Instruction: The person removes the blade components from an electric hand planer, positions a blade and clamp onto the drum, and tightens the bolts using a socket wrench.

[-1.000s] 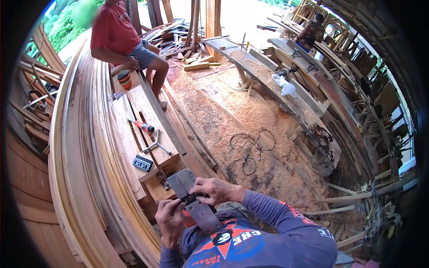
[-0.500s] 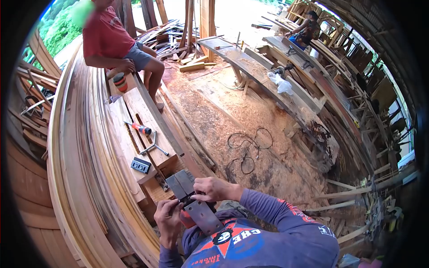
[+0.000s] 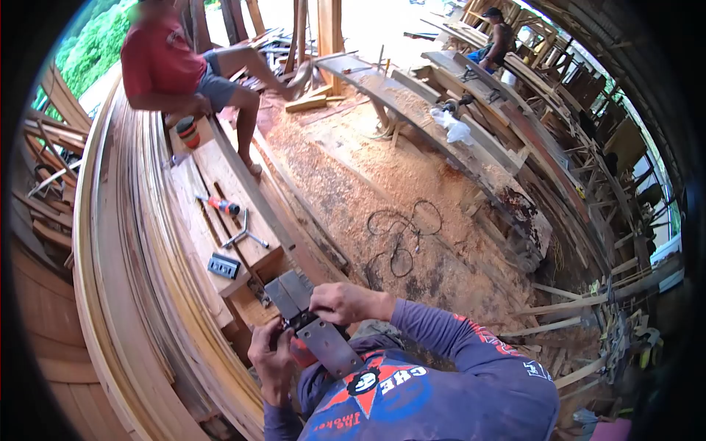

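An upturned electric hand planer [image 3: 331, 348] rests close against my body, its two flat metal sole plates facing up and a bit of red housing showing at the side. My left hand [image 3: 272, 360] is closed at its left edge, fingertips at the dark gap between the plates. From the other side, my right hand [image 3: 344, 303] grips the planer near the same gap with curled fingers. Anything small between the fingertips is hidden. Just beyond lie a black multi-socket outlet [image 3: 223, 266], a three-way wrench [image 3: 245, 232] and a red-handled screwdriver [image 3: 223, 206] on thick timber.
Long planks [image 3: 140, 242] are stacked at my left. A person in a red shirt [image 3: 163, 62] sits on the timber beside a striped cup [image 3: 187, 132]. A black cord [image 3: 401, 235] coils on the sawdust-covered floor. Another person [image 3: 496, 44] is beyond the long workbench [image 3: 412, 117].
The seated person has raised one leg outward. My hands stay at the planer's gap with small finger shifts. The whole view has shifted slightly.
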`<state>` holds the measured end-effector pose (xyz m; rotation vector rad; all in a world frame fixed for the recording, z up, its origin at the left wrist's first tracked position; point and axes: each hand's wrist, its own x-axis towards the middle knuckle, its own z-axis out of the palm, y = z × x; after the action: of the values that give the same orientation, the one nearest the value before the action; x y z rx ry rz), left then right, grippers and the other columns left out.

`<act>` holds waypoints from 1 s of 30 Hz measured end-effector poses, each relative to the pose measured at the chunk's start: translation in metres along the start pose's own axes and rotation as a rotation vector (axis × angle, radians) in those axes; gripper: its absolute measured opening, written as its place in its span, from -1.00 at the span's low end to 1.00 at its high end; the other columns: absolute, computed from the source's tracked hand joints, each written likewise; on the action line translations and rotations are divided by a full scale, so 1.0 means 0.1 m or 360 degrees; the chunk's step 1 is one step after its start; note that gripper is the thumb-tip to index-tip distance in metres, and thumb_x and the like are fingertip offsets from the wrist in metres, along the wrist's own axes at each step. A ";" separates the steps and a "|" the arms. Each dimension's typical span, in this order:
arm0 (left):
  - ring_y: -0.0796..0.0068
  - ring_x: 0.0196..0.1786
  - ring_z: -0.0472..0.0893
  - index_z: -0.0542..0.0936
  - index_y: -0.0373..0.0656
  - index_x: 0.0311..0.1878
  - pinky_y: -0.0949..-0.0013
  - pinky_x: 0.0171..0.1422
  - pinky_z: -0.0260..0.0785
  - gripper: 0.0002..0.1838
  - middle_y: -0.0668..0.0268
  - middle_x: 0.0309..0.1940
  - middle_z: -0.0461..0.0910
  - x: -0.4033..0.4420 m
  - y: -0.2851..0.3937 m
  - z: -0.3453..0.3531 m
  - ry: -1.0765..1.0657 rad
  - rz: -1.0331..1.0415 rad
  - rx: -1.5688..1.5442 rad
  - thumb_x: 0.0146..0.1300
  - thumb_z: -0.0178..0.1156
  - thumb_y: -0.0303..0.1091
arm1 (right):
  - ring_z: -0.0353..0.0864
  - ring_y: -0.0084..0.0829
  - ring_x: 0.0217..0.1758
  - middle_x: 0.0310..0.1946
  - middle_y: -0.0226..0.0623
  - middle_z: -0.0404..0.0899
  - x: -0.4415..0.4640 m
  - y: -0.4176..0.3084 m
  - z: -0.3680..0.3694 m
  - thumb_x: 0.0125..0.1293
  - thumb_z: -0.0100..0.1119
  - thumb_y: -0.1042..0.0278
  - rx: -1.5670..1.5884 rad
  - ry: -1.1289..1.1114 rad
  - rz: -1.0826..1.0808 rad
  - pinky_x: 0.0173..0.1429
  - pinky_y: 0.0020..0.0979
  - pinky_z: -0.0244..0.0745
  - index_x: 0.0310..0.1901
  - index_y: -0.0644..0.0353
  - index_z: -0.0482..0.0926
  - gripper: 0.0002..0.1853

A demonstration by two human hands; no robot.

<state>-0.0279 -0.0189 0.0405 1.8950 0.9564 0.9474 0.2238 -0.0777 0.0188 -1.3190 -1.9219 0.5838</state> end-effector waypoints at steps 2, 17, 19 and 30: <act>0.26 -0.13 0.76 0.74 -0.26 -0.03 0.29 -0.01 0.62 -0.72 0.12 -0.16 0.73 0.01 0.00 0.02 0.0041 0.0005 -0.0032 0.19 0.49 -0.62 | 0.70 0.01 -0.16 -0.34 -0.08 0.61 0.02 -0.01 -0.01 0.36 0.32 0.34 -0.0132 -0.0021 0.0064 0.00 -0.10 0.63 -0.16 0.23 0.63 -0.85; 0.43 -0.12 0.76 0.75 -0.32 -0.07 0.39 0.00 0.64 -0.79 0.17 -0.15 0.74 -0.06 -0.12 0.04 0.0004 -0.0155 -0.0110 0.23 0.49 -0.64 | 0.68 -0.02 -0.30 -0.40 -0.10 0.62 0.09 -0.01 -0.02 0.31 0.42 0.40 -0.0024 -0.0007 0.0071 -0.15 -0.10 0.61 -0.26 0.27 0.61 -0.83; 0.43 -0.12 0.76 0.75 -0.32 -0.08 0.39 -0.01 0.64 -0.78 0.18 -0.15 0.74 -0.04 -0.12 0.07 -0.0055 -0.0086 -0.0029 0.21 0.49 -0.65 | 0.65 -0.14 -0.38 -0.39 -0.17 0.62 0.06 0.05 0.01 0.31 0.44 0.42 -0.0093 0.0049 0.0068 -0.24 -0.18 0.58 -0.17 0.26 0.67 -0.84; 0.29 -0.13 0.78 0.77 -0.31 -0.10 0.31 -0.03 0.64 -0.76 0.12 -0.16 0.77 0.00 -0.08 0.10 -0.0132 -0.0068 0.0068 0.15 0.50 -0.63 | 0.71 -0.03 -0.25 -0.36 -0.13 0.67 0.03 0.05 0.03 0.32 0.42 0.35 -0.0124 -0.0010 0.0227 -0.09 -0.07 0.62 -0.18 0.22 0.67 -0.84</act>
<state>-0.0211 -0.0187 0.0291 1.9264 0.9709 0.8233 0.2235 -0.0728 0.0142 -1.5148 -1.8827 0.5890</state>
